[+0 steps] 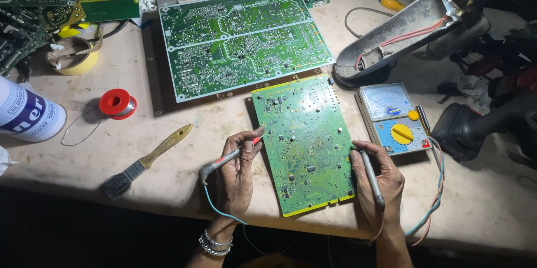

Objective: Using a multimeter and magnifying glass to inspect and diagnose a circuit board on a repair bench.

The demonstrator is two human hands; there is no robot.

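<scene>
A green circuit board lies on the pale worktable in front of me. My left hand grips a grey test probe with a red tip, its tip touching the board's left edge. My right hand grips a second grey probe, whose tip meets the board's right edge. Thin wires run from both probes toward an analog multimeter just right of the board.
A larger green circuit board lies behind. A paintbrush, a red solder spool, a white can and a tape roll sit left. A desk lamp stands at the right.
</scene>
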